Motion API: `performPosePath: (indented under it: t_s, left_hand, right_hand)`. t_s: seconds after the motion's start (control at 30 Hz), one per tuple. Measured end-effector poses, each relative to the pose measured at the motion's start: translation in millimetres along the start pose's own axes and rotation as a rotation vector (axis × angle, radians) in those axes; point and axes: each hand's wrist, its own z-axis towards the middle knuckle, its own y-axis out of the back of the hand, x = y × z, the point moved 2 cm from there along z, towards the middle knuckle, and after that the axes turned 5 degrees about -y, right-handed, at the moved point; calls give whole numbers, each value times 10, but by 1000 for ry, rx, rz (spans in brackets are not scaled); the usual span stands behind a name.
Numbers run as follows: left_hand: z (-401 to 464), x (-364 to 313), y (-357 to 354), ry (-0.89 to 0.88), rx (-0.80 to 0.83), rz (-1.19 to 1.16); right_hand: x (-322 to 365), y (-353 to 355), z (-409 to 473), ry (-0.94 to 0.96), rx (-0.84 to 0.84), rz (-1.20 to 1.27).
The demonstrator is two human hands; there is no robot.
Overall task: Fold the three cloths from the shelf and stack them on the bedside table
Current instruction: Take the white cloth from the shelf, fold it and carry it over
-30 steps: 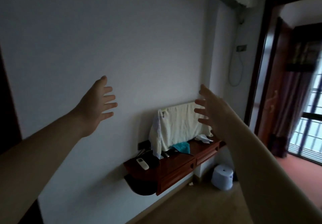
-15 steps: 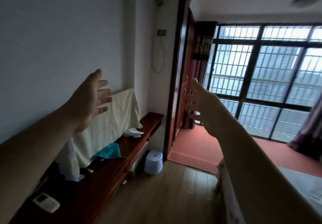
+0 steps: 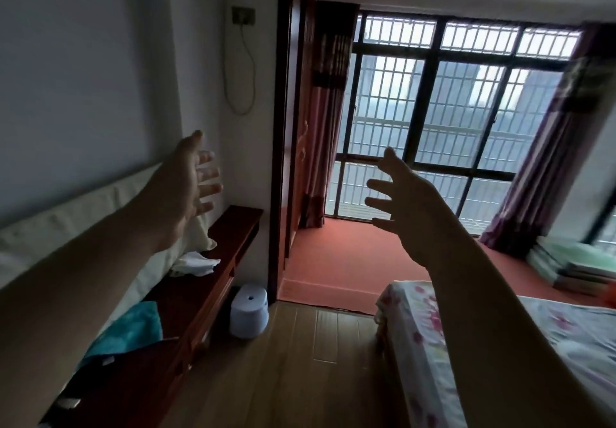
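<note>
Left hand (image 3: pixel 186 184), right hand (image 3: pixel 405 201): fingers spread, grip empty, touching nothing.

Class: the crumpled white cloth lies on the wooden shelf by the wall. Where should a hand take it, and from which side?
Judging by its pose, pinch the raised crumpled ridge of the white cloth from above: it lies bunched on the wooden shelf, its top unobstructed.
</note>
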Motion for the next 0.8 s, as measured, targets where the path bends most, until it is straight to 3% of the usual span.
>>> performPosePath:
  t_s: [0.17, 0.43, 0.67, 0.8]
  left_hand:
    - [776, 290, -137, -1, -121, 12]
    - [1359, 305, -57, -15, -492, 64]
    - [1184, 220, 541, -38, -804, 131]
    - [1172, 279, 919, -44, -883, 126]
  right_hand:
    - [-95, -83, 1080, 40, 102, -2]
    - [-124, -752, 2708, 36, 385, -34]
    - [-192, -1865, 3015, 33, 684, -9]
    - [-254, -2386, 3081, 51, 783, -41]
